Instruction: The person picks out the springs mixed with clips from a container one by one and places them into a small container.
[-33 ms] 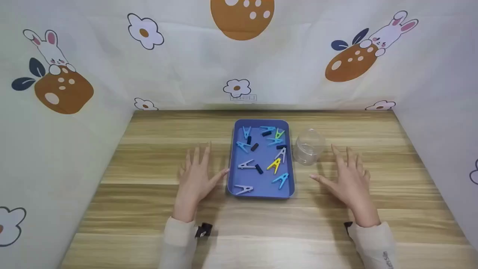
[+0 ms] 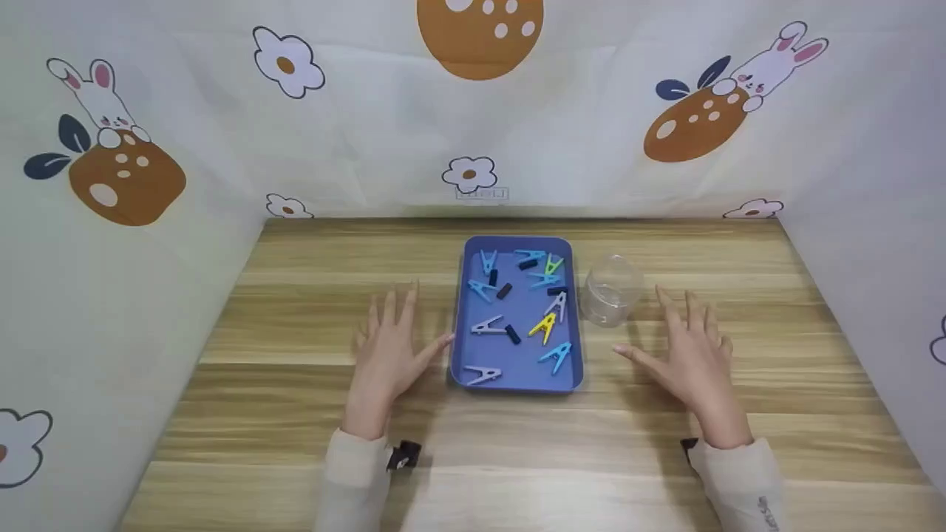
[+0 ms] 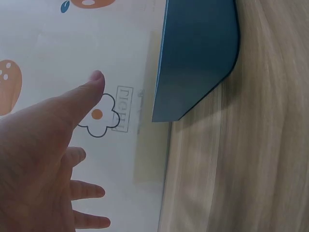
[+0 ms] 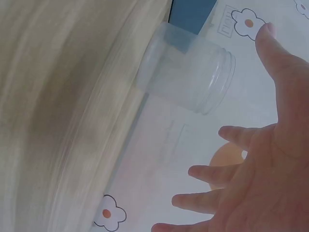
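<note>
1. Tray [image 2: 514,369]: plain blue-violet.
2. Light-blue clips [image 2: 559,355], pale grey clips [image 2: 491,373], a yellow clip [image 2: 545,325] and a lime-green clip [image 2: 551,267].
3. Small cylinders [image 2: 513,334]: black.
4. Jar [image 2: 610,295]: clear, colourless.
5. Bench [image 2: 295,310]: tan and yellowish-brown, streaked wood grain.
6. Cloth backdrop [image 2: 384,111]: off-white, printed with orange-brown fruits [image 2: 144,196] spotted in white, navy leaves [image 2: 46,166], white rabbits [image 2: 96,102] with pink inner ears, and dark-outlined white flowers [image 2: 469,174] with brown centres.
7. Sleeves [image 2: 357,462]: cream, the right one with dark lettering.
8. Wrist devices [image 2: 404,454]: black.
</note>
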{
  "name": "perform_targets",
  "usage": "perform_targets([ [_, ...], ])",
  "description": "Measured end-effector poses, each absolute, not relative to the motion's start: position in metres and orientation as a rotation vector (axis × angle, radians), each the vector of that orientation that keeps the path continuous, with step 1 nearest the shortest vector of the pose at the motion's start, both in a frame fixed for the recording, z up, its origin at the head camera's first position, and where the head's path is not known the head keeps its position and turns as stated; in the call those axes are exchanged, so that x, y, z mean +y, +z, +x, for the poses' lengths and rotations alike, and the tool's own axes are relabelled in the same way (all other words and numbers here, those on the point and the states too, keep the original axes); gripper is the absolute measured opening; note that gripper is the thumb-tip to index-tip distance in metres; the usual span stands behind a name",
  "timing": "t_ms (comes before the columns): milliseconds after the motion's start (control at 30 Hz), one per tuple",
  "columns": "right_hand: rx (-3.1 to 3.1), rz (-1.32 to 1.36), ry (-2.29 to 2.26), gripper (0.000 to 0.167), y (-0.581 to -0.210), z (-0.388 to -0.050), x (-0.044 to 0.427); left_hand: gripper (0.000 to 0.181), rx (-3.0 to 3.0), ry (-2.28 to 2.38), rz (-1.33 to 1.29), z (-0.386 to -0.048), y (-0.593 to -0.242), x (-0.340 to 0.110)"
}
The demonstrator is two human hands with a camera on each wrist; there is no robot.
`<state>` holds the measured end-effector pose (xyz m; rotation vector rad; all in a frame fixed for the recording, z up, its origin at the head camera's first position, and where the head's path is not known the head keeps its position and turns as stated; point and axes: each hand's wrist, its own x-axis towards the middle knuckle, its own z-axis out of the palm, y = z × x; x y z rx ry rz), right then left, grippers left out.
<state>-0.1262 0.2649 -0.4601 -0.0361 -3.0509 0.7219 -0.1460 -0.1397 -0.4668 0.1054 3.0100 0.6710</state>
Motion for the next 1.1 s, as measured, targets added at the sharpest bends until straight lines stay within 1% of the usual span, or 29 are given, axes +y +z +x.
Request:
perform_targets([
  [267, -3.030, 0.007, 0.876, 0.121, -0.461, -0.135, 0.268, 0.100, 2.988, 0.687, 0.158, -0.151, -0.461, -0.132],
  [467, -2.970, 0.071, 1.029, 0.118, -0.464, -0.143, 0.271, 0.097, 2.963, 0.786, 0.233, -0.152, -0.460, -0.125],
  [733, -2.849, 0.060, 1.324, 0.114, -0.473, -0.148, 0.270, 0.087, 2.876, 1.048, 0.411, -0.154, -0.463, -0.118],
  [933, -2.760, -0.001, 1.539, 0.109, -0.477, -0.150, 0.266, 0.078, 2.874, 1.169, 0.444, -0.157, -0.467, -0.116],
  [1100, -2.663, -0.051, 1.712, 0.106, -0.478, -0.152, 0.263, 0.073, 2.860, 1.225, 0.412, -0.157, -0.468, -0.114],
])
